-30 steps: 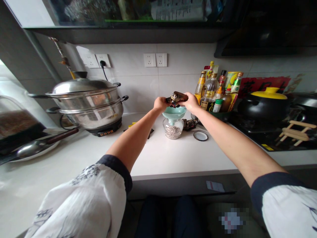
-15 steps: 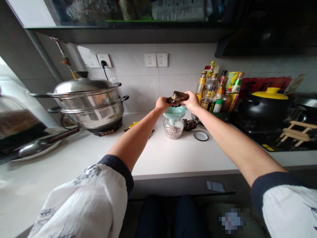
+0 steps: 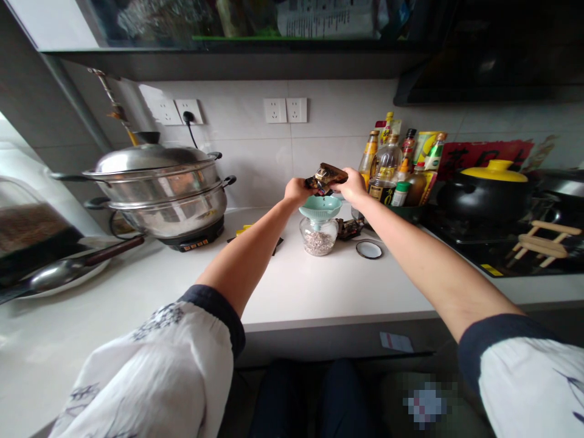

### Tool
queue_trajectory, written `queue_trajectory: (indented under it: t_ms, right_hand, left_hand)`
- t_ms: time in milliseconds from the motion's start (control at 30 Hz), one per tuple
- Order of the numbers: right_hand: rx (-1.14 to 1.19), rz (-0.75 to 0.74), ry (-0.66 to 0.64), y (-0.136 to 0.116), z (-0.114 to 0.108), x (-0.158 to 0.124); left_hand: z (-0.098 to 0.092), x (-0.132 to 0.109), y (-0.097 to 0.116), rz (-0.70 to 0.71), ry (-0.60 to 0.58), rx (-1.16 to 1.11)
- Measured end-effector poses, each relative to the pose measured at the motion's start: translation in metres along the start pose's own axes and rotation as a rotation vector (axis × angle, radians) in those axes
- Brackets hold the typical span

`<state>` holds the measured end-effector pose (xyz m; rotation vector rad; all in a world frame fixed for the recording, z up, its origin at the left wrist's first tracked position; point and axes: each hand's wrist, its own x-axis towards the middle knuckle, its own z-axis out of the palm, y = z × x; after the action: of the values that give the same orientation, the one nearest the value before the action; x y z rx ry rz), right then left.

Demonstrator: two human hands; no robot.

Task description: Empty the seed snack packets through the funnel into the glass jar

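Both my left hand [image 3: 297, 191] and my right hand [image 3: 353, 185] are closed on a dark, shiny packet [image 3: 327, 176], one at each end. It is held above a pale green funnel [image 3: 320, 207], whose spout goes into a clear glass jar [image 3: 318, 236]. Pale, speckled small pieces fill the lower part of the jar; I cannot make out their kind. Right of the jar lie another dark crumpled packet [image 3: 349, 228] and a round lid [image 3: 369, 250]. A dark flat item with yellow on it [image 3: 246, 231] is partly behind my left forearm.
A steel steamer pot [image 3: 157, 182] stands on an electric base at the left, beside a ladle [image 3: 68, 271] on a plate. Bottles [image 3: 387, 158] crowd the back right. A black pot with yellow lid [image 3: 488, 188] and a small wooden stand [image 3: 545, 243] are on the stove.
The packet has turned and tilted slightly between my hands over the funnel. The whole view has shifted a little; the jar, funnel and lid stay in place.
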<state>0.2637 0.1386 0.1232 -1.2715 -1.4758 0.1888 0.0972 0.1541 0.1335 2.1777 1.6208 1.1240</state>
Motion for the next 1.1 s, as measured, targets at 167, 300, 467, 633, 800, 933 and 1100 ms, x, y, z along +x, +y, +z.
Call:
queue_trajectory:
  t_ms: [167, 300, 467, 633, 800, 933, 1100]
  right_hand:
    - [-0.006, 0.047, -0.022, -0.005, 0.000, -0.005]
    - [0.050, 0.062, -0.024, -0.006, -0.001, -0.006]
    - [0.049, 0.027, -0.045, -0.005, -0.001, -0.007]
    - [0.020, 0.016, -0.032, -0.005, -0.001, -0.007]
    - [-0.021, 0.056, -0.045, -0.009, -0.003, -0.008]
    - [-0.054, 0.056, -0.036, -0.013, -0.004, -0.010]
    - [-0.024, 0.045, -0.035, -0.010, -0.003, -0.010]
  left_hand:
    - [0.000, 0.001, -0.002, 0.009, -0.016, 0.016]
    - [0.001, 0.001, -0.004, 0.011, -0.008, 0.004]
    - [0.000, 0.001, -0.005, 0.030, -0.013, -0.045]
    - [-0.002, -0.001, -0.004, 0.021, -0.016, 0.005]
    - [-0.002, -0.001, -0.003, 0.039, -0.008, 0.009]
    - [-0.001, -0.001, -0.005, 0.032, -0.010, -0.009]
    - [-0.001, -0.001, -0.005, 0.013, -0.013, 0.000]
